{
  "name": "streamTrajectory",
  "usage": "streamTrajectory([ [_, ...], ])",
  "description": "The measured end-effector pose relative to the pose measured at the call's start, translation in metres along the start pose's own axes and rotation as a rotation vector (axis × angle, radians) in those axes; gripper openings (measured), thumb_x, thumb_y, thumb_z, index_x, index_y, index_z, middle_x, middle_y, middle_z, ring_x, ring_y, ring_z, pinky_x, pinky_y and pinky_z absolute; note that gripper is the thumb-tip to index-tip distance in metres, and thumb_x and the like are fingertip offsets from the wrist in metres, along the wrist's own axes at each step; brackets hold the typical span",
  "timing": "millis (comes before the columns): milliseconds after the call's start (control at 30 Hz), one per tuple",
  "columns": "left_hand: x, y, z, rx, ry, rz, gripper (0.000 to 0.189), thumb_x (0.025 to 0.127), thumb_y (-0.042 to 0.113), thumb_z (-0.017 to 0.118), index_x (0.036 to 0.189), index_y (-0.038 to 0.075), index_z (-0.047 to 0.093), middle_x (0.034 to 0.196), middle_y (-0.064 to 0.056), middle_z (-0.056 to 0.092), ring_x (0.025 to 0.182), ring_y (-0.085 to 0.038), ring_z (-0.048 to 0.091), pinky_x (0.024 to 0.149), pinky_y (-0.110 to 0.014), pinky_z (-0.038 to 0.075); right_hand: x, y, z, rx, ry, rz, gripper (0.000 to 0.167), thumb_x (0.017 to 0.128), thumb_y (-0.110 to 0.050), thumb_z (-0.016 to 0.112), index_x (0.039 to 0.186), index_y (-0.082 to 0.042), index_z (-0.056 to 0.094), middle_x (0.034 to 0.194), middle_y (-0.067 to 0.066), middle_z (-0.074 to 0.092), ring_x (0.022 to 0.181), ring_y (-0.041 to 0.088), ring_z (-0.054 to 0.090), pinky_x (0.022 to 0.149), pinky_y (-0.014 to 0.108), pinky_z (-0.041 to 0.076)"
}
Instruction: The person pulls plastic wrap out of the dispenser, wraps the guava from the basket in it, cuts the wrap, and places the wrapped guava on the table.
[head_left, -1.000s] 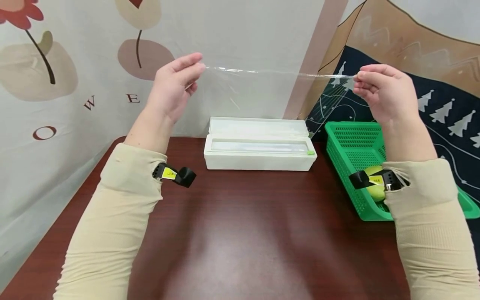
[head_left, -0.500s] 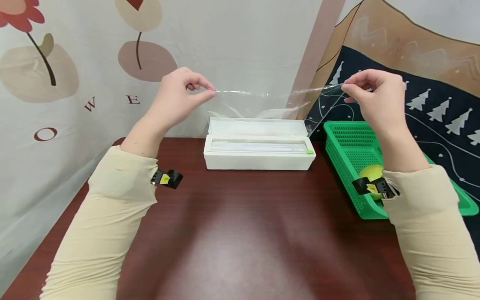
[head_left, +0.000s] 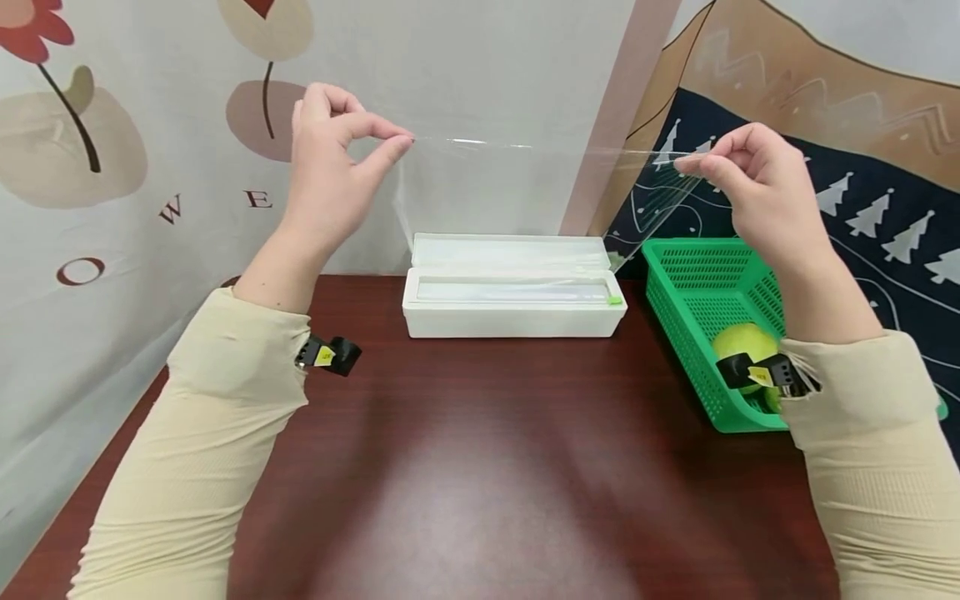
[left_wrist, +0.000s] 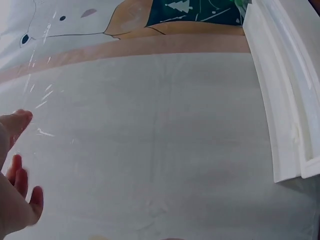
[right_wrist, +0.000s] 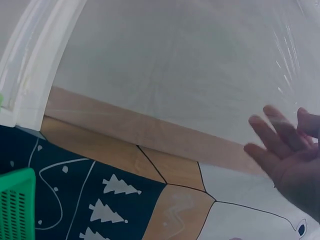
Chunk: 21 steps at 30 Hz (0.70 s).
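Observation:
A clear sheet of plastic wrap (head_left: 480,183) is stretched upright between both hands, above and behind a white wrap dispenser box (head_left: 510,320) with its lid raised. My left hand (head_left: 327,162) pinches the sheet's upper left corner between thumb and index finger. At the upper right corner, my right hand (head_left: 765,187) pinches it the same way. The left wrist view has the left hand (left_wrist: 17,175) at its left edge, with faint glints on the film. In the right wrist view, the right hand (right_wrist: 290,150) has its other fingers spread behind the film.
To the right of the box stands a green plastic basket (head_left: 678,333) holding a yellow-green round fruit (head_left: 742,342), partly hidden by the right wrist camera. A dark red-brown table (head_left: 480,467) lies below. Printed cloth (head_left: 480,67) hangs behind it.
Both hands dipped with the wrap toward the box, then rose again. Loose fingers of the left hand have shifted into a clear pinch. The film now hangs taller above the box.

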<state>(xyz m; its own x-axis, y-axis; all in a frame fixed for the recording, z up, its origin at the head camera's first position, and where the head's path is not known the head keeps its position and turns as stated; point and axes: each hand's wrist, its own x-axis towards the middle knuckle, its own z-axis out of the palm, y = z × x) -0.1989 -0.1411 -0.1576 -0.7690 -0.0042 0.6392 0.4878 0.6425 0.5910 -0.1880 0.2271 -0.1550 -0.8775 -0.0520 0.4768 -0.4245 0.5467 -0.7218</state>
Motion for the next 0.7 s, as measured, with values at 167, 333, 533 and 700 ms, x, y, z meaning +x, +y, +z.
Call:
streamTrajectory([
  [167, -0.001, -0.002, -0.002, -0.199, -0.05, -0.028, 0.016, 0.091, 0.021, 0.061, 0.086, 0.007, 0.067, 0.114, 0.001, 0.063, 0.111, -0.005, 0.054, 0.098, -0.021, 0.037, -0.006, -0.004, 0.0, 0.123, -0.05, -0.118, 0.005, 0.097, -0.012, 0.046, 0.094, -0.013, 0.05, 0.091, -0.013, 0.069, 0.096, 0.0, 0.064, 0.089, 0.01, 0.045],
  [333, -0.005, -0.002, -0.006, -0.368, -0.089, -0.052, 0.012, 0.093, 0.017, 0.057, 0.083, 0.015, 0.064, 0.087, 0.013, 0.069, 0.09, -0.005, 0.059, 0.089, -0.021, 0.04, -0.013, -0.008, -0.002, 0.303, -0.062, -0.206, 0.005, 0.096, -0.007, 0.047, 0.093, -0.008, 0.051, 0.086, -0.003, 0.073, 0.085, 0.006, 0.069, 0.081, 0.011, 0.049],
  [533, -0.014, -0.002, -0.007, -0.651, -0.188, -0.051, 0.011, 0.091, 0.008, 0.059, 0.082, 0.008, 0.066, 0.075, 0.004, 0.068, 0.08, -0.011, 0.064, 0.088, -0.023, 0.049, -0.026, -0.004, -0.009, 0.485, -0.13, -0.233, 0.005, 0.095, -0.001, 0.045, 0.093, -0.003, 0.05, 0.086, 0.005, 0.073, 0.078, 0.013, 0.071, 0.074, 0.018, 0.054],
  [700, -0.029, -0.008, -0.008, -0.78, -0.313, -0.034, 0.014, 0.091, 0.004, 0.057, 0.083, 0.006, 0.068, 0.076, -0.001, 0.068, 0.069, -0.013, 0.064, 0.073, -0.024, 0.054, -0.042, 0.008, -0.012, 0.53, -0.228, -0.257, 0.012, 0.096, 0.004, 0.04, 0.091, -0.001, 0.049, 0.087, 0.009, 0.073, 0.078, 0.017, 0.071, 0.072, 0.023, 0.055],
])
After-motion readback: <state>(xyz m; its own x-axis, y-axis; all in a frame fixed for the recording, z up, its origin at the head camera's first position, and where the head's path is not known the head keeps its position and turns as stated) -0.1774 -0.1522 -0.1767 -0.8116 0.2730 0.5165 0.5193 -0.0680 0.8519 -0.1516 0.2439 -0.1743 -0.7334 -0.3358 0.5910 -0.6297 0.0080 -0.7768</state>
